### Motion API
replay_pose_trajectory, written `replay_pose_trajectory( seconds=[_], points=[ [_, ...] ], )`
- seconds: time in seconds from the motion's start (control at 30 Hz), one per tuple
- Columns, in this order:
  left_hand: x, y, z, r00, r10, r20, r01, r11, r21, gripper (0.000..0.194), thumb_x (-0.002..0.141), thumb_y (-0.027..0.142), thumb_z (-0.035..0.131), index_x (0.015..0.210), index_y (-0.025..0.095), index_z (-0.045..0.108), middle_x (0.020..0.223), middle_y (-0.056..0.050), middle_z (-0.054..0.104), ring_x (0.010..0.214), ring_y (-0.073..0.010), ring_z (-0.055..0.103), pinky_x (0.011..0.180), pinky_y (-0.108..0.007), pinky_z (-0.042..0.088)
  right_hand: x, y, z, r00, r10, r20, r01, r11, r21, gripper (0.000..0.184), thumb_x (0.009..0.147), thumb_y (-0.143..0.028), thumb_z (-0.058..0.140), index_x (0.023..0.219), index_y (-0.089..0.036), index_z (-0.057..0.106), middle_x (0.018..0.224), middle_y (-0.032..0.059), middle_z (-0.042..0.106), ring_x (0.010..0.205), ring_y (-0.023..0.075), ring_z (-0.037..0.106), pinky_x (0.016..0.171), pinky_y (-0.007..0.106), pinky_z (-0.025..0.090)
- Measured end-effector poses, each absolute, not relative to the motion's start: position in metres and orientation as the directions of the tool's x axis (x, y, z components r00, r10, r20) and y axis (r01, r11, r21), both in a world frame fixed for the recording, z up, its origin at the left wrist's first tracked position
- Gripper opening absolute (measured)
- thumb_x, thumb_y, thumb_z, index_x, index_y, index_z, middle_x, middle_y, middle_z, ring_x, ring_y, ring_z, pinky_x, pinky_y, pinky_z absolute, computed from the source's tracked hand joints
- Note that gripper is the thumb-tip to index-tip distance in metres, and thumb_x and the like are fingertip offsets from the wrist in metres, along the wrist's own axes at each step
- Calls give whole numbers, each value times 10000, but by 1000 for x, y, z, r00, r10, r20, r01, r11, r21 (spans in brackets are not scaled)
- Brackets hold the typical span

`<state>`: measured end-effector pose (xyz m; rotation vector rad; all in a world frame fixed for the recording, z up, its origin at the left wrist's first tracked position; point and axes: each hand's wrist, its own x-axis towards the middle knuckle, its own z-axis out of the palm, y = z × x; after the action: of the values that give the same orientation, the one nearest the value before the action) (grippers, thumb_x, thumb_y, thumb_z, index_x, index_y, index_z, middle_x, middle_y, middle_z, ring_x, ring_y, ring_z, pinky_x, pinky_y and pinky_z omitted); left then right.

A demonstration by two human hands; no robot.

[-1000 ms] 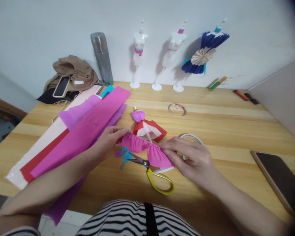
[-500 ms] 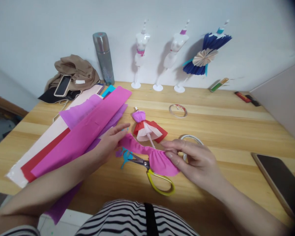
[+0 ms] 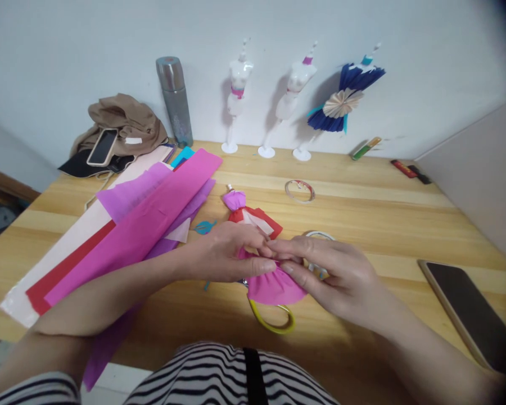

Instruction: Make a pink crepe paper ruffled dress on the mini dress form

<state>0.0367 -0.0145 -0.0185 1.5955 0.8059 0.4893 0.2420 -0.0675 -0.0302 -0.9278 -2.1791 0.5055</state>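
Both hands meet over a gathered pink crepe paper strip (image 3: 274,288), whose lower edge fans out like a skirt. My left hand (image 3: 231,253) pinches its pleated upper edge between thumb and fingers. From the other side my right hand (image 3: 333,270) grips the same edge, fingertips close to the left ones. Under the paper lie scissors with yellow handles (image 3: 274,327); their blades are mostly hidden. Just beyond the hands, a small dress form in a purple, red and white paper dress (image 3: 236,201) lies on the table, its lower part covered by my fingers.
Crepe paper sheets (image 3: 147,219) are piled at left, by a brown cloth (image 3: 126,118) and a phone (image 3: 102,147). A flask (image 3: 175,101) and three dress forms (image 3: 240,73) stand along the wall. Tape rolls (image 3: 300,191) and a larger phone (image 3: 464,304) lie at right.
My left hand has moved right and now pinches the gathered part beside my right hand. The loose length of strip it held out is mostly hidden. The view has shifted slightly.
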Motion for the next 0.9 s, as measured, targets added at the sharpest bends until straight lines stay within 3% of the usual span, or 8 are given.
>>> replay_pose_trajectory(
  seconds=[0.1, 0.23, 0.47, 0.7, 0.9],
  points=[
    [39, -14, -25, 781, 622, -57, 319, -319, 893, 204, 860, 266, 591, 748, 162, 726, 691, -10, 633, 662, -129, 545, 630, -232, 399, 244, -69, -33, -466, 755, 462, 507, 656, -559, 411, 919, -78, 563, 1256, -298, 643, 1038, 48, 782, 830, 198, 759, 665, 297, 623],
    [42, -15, -34, 756, 655, -7, 416, -473, 777, 255, 891, 295, 575, 741, 150, 721, 667, -13, 624, 612, -116, 489, 586, -244, 329, 244, -70, -39, -456, 759, 465, 554, 651, -519, 441, 932, -87, 548, 1314, -302, 598, 1021, 58, 780, 831, 215, 756, 669, 334, 629],
    [46, -17, -37, 730, 684, -12, 493, -514, 702, 277, 895, 250, 558, 667, 143, 672, 591, 3, 581, 539, -95, 444, 541, -249, 269, 243, -67, -44, -447, 753, 482, 557, 656, -509, 364, 914, -67, 564, 1237, -223, 622, 949, 69, 783, 784, 180, 748, 651, 283, 610],
    [44, -19, -42, 772, 635, -18, 483, -569, 666, 252, 864, 171, 517, 636, 132, 617, 592, 9, 585, 550, -88, 448, 554, -233, 287, 245, -64, -41, -469, 800, 373, 508, 590, -628, 273, 881, -102, 592, 1115, -208, 684, 963, 77, 775, 783, 185, 737, 672, 294, 598],
    [41, -17, -41, 797, 603, 20, 408, -562, 719, 261, 826, 108, 503, 569, 142, 476, 541, 54, 420, 540, -68, 368, 543, -225, 255, 253, -57, -41, -509, 810, 290, 319, 491, -811, 356, 879, -297, 679, 1231, -246, 659, 1204, 95, 717, 1132, 262, 663, 893, 385, 565]
  ],
)
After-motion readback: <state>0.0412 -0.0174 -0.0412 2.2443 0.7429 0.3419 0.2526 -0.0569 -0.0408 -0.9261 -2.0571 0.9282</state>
